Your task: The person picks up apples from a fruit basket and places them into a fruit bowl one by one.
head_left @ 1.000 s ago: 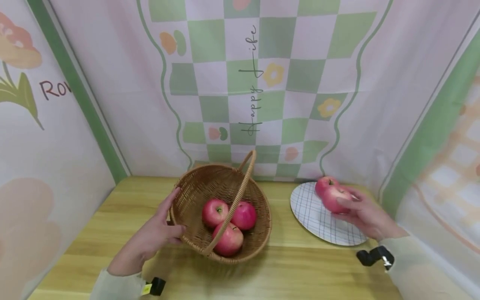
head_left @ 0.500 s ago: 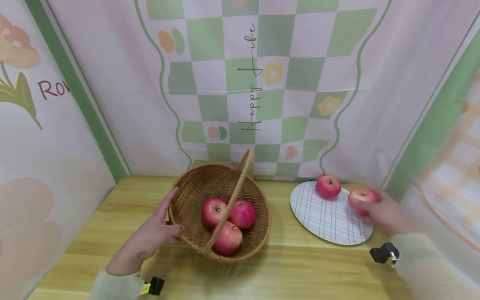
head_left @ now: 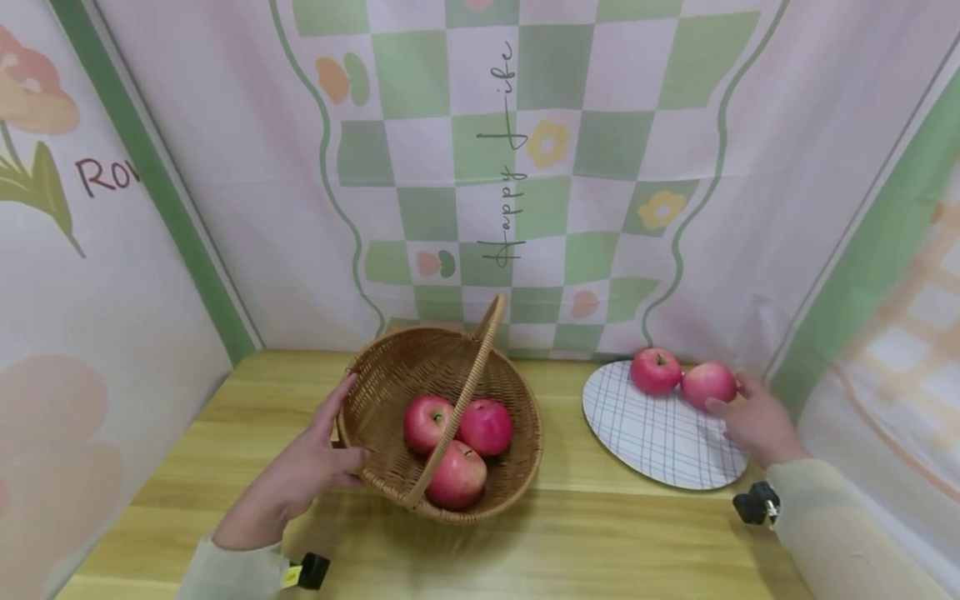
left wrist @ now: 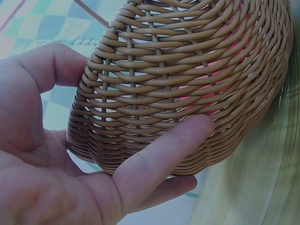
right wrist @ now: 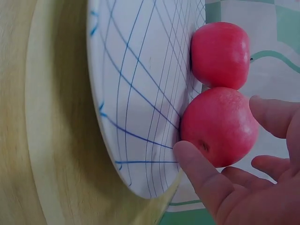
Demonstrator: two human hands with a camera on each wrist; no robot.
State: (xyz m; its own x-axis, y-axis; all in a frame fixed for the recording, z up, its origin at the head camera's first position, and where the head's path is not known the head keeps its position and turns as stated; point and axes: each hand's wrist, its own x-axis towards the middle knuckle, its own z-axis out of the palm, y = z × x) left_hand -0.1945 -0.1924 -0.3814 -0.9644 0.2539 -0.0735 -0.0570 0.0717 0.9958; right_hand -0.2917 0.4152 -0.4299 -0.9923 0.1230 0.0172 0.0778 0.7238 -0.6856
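The wicker basket (head_left: 405, 367) holds three red apples: one at the left (head_left: 429, 423), one at the right (head_left: 489, 429) and one in front (head_left: 456, 477). Against its left side rests my left hand (head_left: 303, 475), fingers spread; in the left wrist view the fingers (left wrist: 164, 150) lie straight along the weave. On the checked oval plate (head_left: 637, 433) two apples, one behind (head_left: 656, 372) and one to its right (head_left: 709, 386), sit side by side. My right hand (head_left: 761, 425) is at the right apple (right wrist: 220, 126), its fingers loosely spread beside it and its thumb at the lower edge.
A wooden table (head_left: 600, 542) lies under the basket and the plate. Behind it hangs a cloth (head_left: 547, 208) with green and white checks, and printed cloths stand at the left (head_left: 67, 317) and right (head_left: 900, 375). The basket handle (head_left: 476, 375) arches upward.
The apple in my right hand went rightward off the first plate apple, then came back left and down beside it, and my grip has loosened. My left hand and the basket have barely moved.
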